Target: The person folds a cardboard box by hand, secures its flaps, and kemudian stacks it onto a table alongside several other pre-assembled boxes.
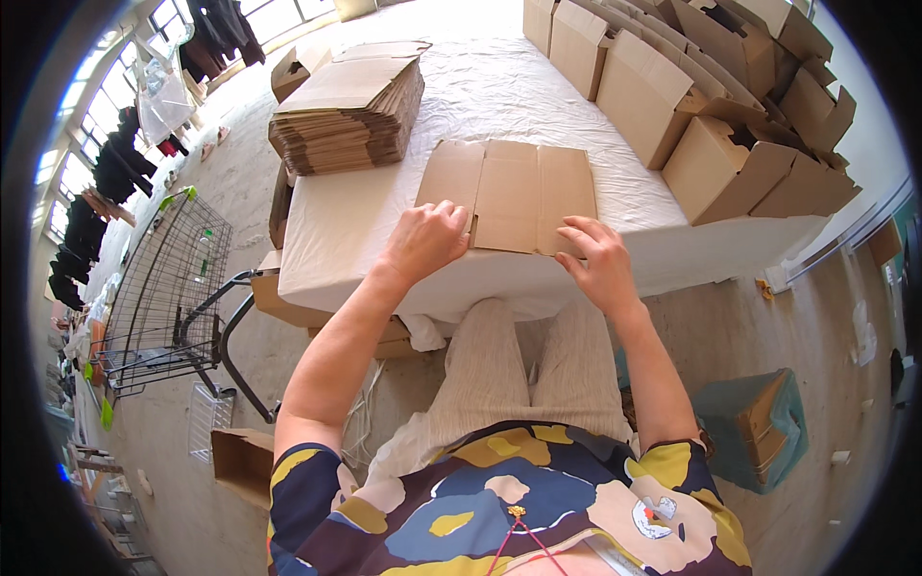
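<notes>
Flattened carton at table's near edge, both hands on it

Flattened carton [533,192] lies on the white cloth-covered table [331,230], at the near edge, directly in front of the person. Fold lines run across its brown face; a narrow slot shows at the near side, beside the left hand [427,238].

Left hand: fingers curled, knuckles up, at the carton's near left corner. Thumb hidden; cannot tell whether it grips.

Right hand [597,257]: loosely open at the near right corner, fingers over the board, thumb apart from them near the lower edge.

Surroundings: a tall stack of flattened cartons [346,120] sits farther back on the table's left side. Formed boxes [643,96] stand in packed rows on the right, several with flaps raised. A wire cart [158,283] stands on the floor to the left; a teal-wrapped box [754,432] rests on the floor at right.
</notes>
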Available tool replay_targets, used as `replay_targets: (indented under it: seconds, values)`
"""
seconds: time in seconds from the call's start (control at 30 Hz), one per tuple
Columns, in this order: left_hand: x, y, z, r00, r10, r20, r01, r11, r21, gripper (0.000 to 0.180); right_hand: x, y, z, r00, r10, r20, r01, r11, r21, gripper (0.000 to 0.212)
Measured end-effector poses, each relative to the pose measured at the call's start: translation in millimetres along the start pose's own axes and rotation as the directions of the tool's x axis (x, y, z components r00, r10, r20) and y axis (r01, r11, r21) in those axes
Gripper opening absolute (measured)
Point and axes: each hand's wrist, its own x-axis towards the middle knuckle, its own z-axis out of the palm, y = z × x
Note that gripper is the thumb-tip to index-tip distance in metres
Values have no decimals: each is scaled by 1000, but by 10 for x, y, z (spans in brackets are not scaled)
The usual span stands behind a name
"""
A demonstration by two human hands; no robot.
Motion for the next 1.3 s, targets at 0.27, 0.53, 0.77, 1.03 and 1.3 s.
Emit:
replay_targets:
  seconds: [0.27, 0.53, 0.77, 1.03, 1.3]
  values:
    - [129, 23, -151, 981, 131, -146, -117, 988, 101, 9, -191, -779, 294, 951, -300, -72, 307, 945, 116, 26]
    - [162, 115, -302, 969, 176, -175, -164, 983, 84, 13, 78, -906, 497, 917, -364, -163, 370, 929, 9, 31]
    - [158, 221, -335, 968, 216, -125, -200, 971, 129, 13, -25, -740, 553, 965, -208, -160, 189, 973, -129, 39]
    - [144, 423, -355, 963, 208, -173, -185, 973, 139, 12, 52, -260, 583, 994, 106, -21, -108, 981, -161, 24]
    - [-69, 1083, -124, 889, 230, -396, -260, 965, -23, 26, 317, 77, 695, 982, 162, -101, -173, 979, -110, 18]
